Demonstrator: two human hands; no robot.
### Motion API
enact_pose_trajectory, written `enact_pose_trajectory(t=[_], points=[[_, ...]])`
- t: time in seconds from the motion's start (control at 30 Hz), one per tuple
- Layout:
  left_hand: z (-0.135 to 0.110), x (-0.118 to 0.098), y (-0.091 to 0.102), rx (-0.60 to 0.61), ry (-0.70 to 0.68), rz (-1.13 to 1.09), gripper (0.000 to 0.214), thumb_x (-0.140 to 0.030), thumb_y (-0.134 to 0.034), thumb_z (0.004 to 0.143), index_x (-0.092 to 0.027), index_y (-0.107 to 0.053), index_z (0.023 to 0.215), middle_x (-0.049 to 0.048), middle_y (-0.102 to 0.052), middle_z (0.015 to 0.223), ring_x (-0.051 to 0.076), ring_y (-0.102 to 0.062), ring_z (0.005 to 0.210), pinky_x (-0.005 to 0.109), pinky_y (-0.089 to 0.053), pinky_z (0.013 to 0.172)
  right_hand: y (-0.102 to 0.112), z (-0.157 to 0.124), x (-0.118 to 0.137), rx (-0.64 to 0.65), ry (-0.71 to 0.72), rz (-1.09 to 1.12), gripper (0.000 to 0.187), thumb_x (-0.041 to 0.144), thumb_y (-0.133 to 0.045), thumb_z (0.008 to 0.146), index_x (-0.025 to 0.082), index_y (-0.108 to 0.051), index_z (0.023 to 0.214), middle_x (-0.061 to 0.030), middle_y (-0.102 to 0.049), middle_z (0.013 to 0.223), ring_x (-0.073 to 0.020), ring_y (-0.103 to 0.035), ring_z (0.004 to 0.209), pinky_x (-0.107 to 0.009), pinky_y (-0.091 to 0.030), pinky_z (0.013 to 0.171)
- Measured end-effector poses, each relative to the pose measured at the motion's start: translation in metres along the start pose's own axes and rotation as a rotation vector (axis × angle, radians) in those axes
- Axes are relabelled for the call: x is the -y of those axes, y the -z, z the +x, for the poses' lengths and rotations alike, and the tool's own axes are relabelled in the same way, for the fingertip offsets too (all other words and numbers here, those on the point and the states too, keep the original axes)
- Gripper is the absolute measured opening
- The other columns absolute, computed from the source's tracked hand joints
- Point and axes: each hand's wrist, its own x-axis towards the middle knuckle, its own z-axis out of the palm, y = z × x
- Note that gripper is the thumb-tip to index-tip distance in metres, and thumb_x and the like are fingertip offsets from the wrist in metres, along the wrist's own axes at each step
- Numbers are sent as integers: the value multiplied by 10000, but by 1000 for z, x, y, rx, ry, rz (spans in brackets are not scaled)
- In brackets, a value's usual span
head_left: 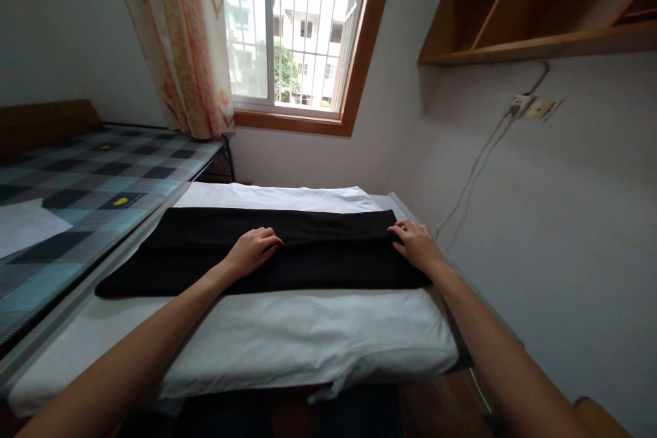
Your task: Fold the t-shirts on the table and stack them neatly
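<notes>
A long piece of folded black cloth, shaped like a pair of trousers [328, 267], lies crosswise on a white cloth [308, 328] spread over a table-like surface. A fold line runs along its length. My left hand [252, 250] is on the middle of the black trousers, fingers curled together at the fold line. At their right end is my right hand [417, 245], thumb and fingers closing on the fabric near the edge. The fingertips of both hands partly hide the cloth they touch.
A bed with a checked mattress [138, 171] stands to the left, a white sheet [31, 226] on it. Ahead are a curtain [189, 48] and a barred window [302, 34]. On the right wall are a wooden shelf [513, 41] and a socket [536, 108] with hanging cords.
</notes>
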Motion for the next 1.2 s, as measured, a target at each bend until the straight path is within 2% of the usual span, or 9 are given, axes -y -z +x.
enact_pose_trajectory(t=[0.2, 0.4, 0.5, 0.63, 0.7, 0.77, 0.93, 1.07, 1.2], points=[[0, -1, 3, -36, -9, -8, 172, -225, -516, 935, -203, -684, 963, 41, -655, 924, 168, -613, 820, 293, -488, 747, 7, -4, -8, -10, 32, -63, 227, 196, -518, 885, 214, -692, 1030, -105, -669, 1063, -238, -615, 865, -375, -404, 789], [1, -4, 8, -100, 8, -84, 200, -237, -489, 951, -198, -682, 986, 48, -643, 934, 158, -614, 827, 275, -494, 739, 11, -7, -11, -26, 91, -134, 204, 205, -534, 889, 191, -703, 1001, -97, -680, 1042, -237, -619, 912, -346, -392, 771], [0, -4, 6, -66, 1, -80, 197, -228, -490, 951, -201, -682, 983, 46, -643, 942, 157, -611, 835, 274, -490, 749, 8, -8, -10, 50, 76, -133, 212, 208, -522, 894, 198, -708, 996, -92, -685, 1047, -238, -616, 928, -349, -389, 772], [0, -4, 3, 69, -44, -34, 167, -186, -527, 921, -207, -688, 958, 41, -645, 919, 165, -601, 824, 278, -483, 746, 14, 3, -3, 146, 25, -38, 201, 239, -550, 858, 208, -722, 958, -83, -679, 1068, -254, -597, 989, -377, -390, 832], [0, -3, 2, 96, -49, -24, 164, -181, -532, 914, -211, -686, 962, 42, -641, 925, 166, -596, 827, 279, -481, 752, 21, 15, 8, 141, -16, 52, 200, 264, -556, 849, 218, -728, 940, -72, -674, 1090, -250, -587, 1014, -384, -383, 876], [0, -3, 2, 93, -46, -28, 166, -184, -525, 917, -211, -682, 964, 43, -636, 925, 164, -591, 826, 278, -479, 755, 29, 31, 26, 74, -42, 134, 235, 259, -527, 868, 217, -725, 986, -73, -671, 1104, -238, -582, 1023, -376, -378, 904], [-1, -2, 2, 60, -72, -64, 198, -208, -482, 944, -208, -677, 980, 50, -630, 926, 165, -582, 828, 280, -471, 749, 35, 71, 88, -40, 18, 296, 272, 318, -484, 926, 201, -722, 983, -76, -671, 1085, -221, -576, 1021, -358, -380, 930], [-1, 0, 6, 68, -56, -84, 236, -283, -462, 965, -210, -686, 971, 47, -633, 910, 162, -587, 822, 283, -472, 755, 17, 92, 128, -14, 60, 368, 299, 384, -491, 942, 208, -722, 1016, -75, -668, 1132, -221, -577, 1056, -351, -385, 951], [-2, 9, 11, -3, 79, 22, 266, -358, -482, 950, -214, -706, 959, 68, -652, 997, 222, -588, 969, 373, -458, 867, -13, 95, 143, 24, 14, 380, 390, 446, -451, 962, 224, -662, 1204, -77, -604, 1314, -240, -522, 1208, -384, -333, 1046]])
